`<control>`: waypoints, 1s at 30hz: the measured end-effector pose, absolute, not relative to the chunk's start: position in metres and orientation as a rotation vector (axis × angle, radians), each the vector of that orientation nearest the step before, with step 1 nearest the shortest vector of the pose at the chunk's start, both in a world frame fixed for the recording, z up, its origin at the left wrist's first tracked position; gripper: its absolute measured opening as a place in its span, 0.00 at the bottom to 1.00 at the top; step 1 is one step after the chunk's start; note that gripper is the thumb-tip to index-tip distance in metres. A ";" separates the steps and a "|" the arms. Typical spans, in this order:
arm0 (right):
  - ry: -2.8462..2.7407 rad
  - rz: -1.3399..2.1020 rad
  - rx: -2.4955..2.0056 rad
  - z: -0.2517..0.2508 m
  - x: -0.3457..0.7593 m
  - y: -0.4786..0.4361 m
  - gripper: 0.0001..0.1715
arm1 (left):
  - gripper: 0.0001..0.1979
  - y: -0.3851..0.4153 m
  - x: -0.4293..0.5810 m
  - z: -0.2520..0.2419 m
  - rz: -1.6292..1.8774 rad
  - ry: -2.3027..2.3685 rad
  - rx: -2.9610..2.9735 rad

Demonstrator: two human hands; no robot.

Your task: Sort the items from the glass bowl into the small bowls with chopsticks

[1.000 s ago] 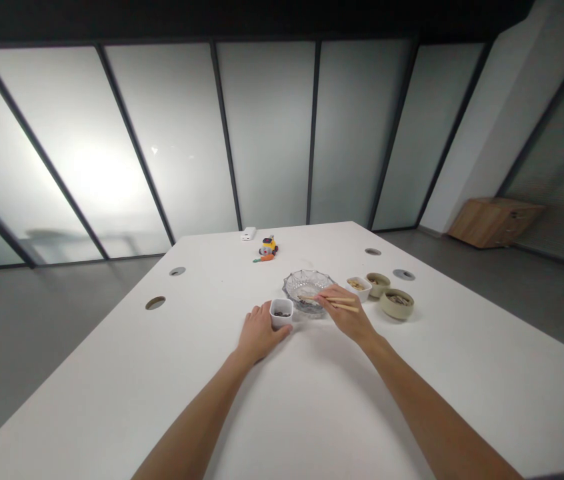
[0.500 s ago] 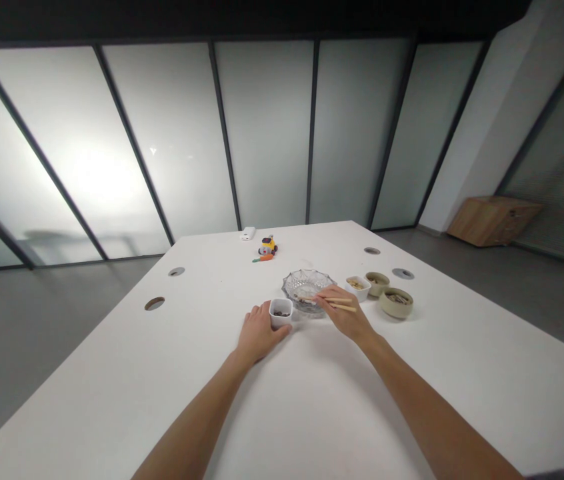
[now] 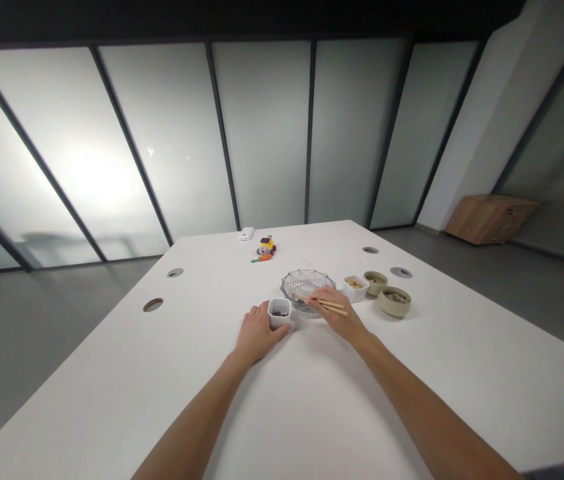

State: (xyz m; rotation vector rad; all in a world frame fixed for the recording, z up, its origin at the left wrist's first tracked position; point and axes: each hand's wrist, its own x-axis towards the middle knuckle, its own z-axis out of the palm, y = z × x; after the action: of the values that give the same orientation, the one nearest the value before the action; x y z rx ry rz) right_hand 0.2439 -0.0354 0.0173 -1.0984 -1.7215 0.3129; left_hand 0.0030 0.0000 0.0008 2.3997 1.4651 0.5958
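Two chopsticks (image 3: 331, 306) are gripped in the right hand (image 3: 341, 319), pinched between thumb and fingers, their tips pointing left into a clear glass bowl (image 3: 288, 287) with a scalloped rim. A few dark bits lie in that bowl near the tips; whether the chopsticks hold one is too small to tell. The left hand (image 3: 256, 335) is curved around the left side of a small white cup (image 3: 280, 321), thumb along its near side, steadying it upright on the white table (image 3: 312, 400). The cup has dark bits inside and stands just beside the glass bowl, on its near left. Right of the glass bowl, beyond the right hand, sits a white dish (image 3: 357, 295) of yellowish pieces, with two green bowls (image 3: 394, 309) close by; the nearer one contains thin, stick-like pieces. Farther back are a yellow toy truck (image 3: 266, 247), an orange toy carrot (image 3: 264, 258) just in front of it, and a white box (image 3: 247, 233) near the far edge. A wooden cabinet (image 3: 487, 220) stands on the floor at right.
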 end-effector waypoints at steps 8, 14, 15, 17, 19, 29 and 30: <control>-1.696 0.304 -1.099 0.017 0.243 -0.036 0.22 | 0.24 0.001 0.003 0.001 0.586 1.471 2.411; -1.559 0.120 -1.148 0.035 0.245 -0.041 0.24 | 0.23 0.000 0.003 0.004 0.556 1.479 2.399; -1.537 0.096 -1.164 0.040 0.244 -0.044 0.24 | 0.23 0.000 0.004 0.004 0.563 1.476 2.400; -1.525 0.089 -1.195 0.049 0.243 -0.049 0.24 | 0.23 -0.001 0.004 0.004 0.580 1.471 2.399; -1.537 0.111 -1.214 0.054 0.241 -0.052 0.25 | 0.24 -0.001 0.004 0.004 0.580 1.471 2.393; -1.602 0.107 -1.248 0.038 0.248 -0.042 0.29 | 0.23 0.000 0.002 0.004 0.581 1.456 2.403; -1.630 0.145 -1.241 0.035 0.247 -0.041 0.29 | 0.23 0.000 0.002 0.003 0.584 1.456 2.404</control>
State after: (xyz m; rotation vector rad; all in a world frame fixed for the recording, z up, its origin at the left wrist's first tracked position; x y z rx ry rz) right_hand 0.2474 -0.0410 0.0355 -1.2409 -1.6300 0.1447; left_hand 0.0022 -0.0001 0.0031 2.4043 1.4565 0.5843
